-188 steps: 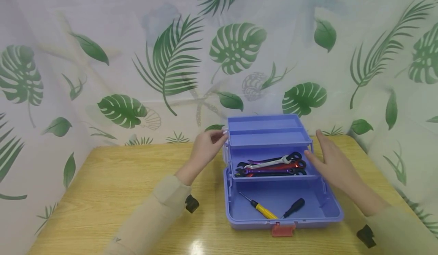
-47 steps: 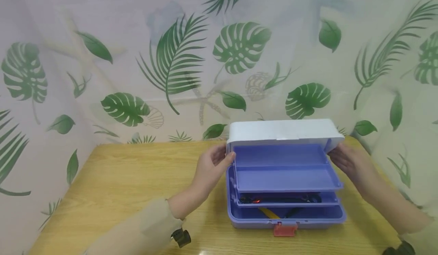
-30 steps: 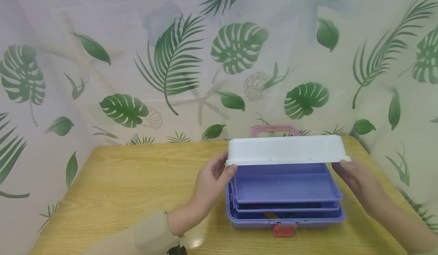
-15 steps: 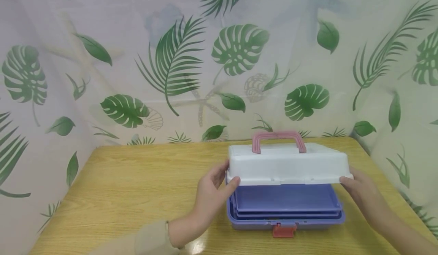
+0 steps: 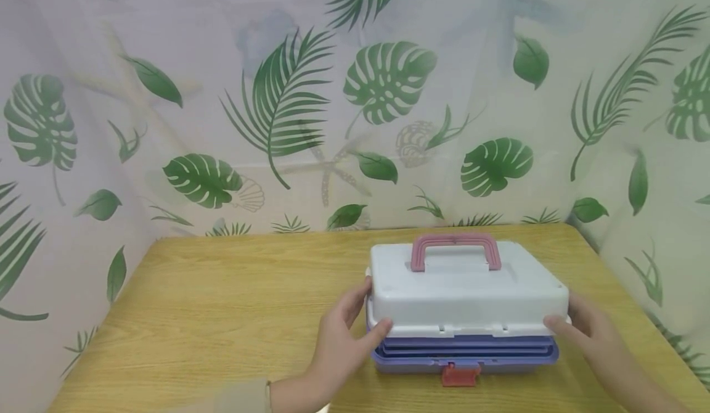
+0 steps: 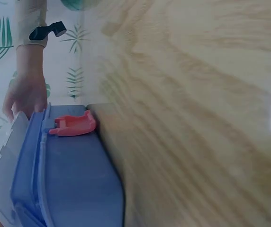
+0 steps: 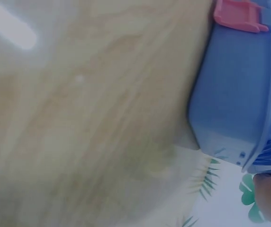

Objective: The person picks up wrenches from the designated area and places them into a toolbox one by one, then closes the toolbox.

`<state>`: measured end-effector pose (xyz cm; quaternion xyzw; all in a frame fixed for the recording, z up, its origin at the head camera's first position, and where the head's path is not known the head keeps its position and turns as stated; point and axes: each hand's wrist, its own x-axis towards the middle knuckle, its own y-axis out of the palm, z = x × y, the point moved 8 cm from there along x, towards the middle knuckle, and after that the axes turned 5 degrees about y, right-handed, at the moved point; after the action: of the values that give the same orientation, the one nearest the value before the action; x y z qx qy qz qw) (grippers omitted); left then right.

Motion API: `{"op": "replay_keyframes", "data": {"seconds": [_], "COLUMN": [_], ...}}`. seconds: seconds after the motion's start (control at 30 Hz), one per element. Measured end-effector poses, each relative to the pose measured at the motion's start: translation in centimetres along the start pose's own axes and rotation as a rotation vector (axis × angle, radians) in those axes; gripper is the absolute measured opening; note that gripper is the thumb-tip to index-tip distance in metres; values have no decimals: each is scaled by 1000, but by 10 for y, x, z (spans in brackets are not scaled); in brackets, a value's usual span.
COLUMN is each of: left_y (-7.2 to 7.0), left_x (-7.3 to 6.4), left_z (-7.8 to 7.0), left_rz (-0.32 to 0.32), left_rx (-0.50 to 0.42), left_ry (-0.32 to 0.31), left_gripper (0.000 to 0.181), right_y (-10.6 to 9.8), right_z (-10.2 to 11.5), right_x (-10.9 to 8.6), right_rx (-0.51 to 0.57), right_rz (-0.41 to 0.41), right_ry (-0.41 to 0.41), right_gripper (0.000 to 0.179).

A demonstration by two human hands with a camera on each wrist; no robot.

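Note:
A toolbox with a purple-blue base (image 5: 516,367) stands right of the table's middle. Its white lid (image 5: 471,308), topped by a pink handle (image 5: 455,240), is tilted slightly above the base, leaving a gap at the front. My left hand (image 5: 345,339) holds the lid's left front corner, thumb on the front and fingers along the side. At the right front corner my right hand (image 5: 590,333) grips the lid likewise. The stacked blue trays (image 5: 471,345) show as edges in the gap; their contents are hidden. A red latch (image 5: 460,375) hangs down at the front.
The wood-grain table (image 5: 233,302) stretches to the left of the toolbox. Behind it hangs a white cloth (image 5: 310,203) printed with green leaves, close to the table's back edge.
Earlier the box stood open, with wrenches and screwdrivers showing. Both hands have since brought the white lid over and down; the trays have folded inward and the handle has come into view.

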<state>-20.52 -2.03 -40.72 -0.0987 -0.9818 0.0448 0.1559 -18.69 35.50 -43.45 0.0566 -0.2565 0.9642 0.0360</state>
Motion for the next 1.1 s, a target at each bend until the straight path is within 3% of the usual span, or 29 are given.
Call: {"op": "replay_keyframes", "data": {"seconds": [0.1,0.3,0.57,0.83,1.1], "left_y": [1,1,1,1,2], "left_x": [-5,-14,-22,-27,-28], "left_z": [2,9,17,25,28], "left_rz": [18,33,40,81,65], "left_rx": [21,71,154,175,216], "left_ry": [21,42,68,53,61], "left_gripper": [67,70,71,74,78], "right_y": [1,6,11,15,15], "right_z": [-9,-20,-22,-20,-21], "right_x": [-6,-11,-19,-21,-23], "right_rx": [-39,-74,-62,-16,-37], "right_rz": [6,71,92,60,34], "right_ry": [33,76,95,-8,-43], "right_gripper": [45,62,74,76,80]}}
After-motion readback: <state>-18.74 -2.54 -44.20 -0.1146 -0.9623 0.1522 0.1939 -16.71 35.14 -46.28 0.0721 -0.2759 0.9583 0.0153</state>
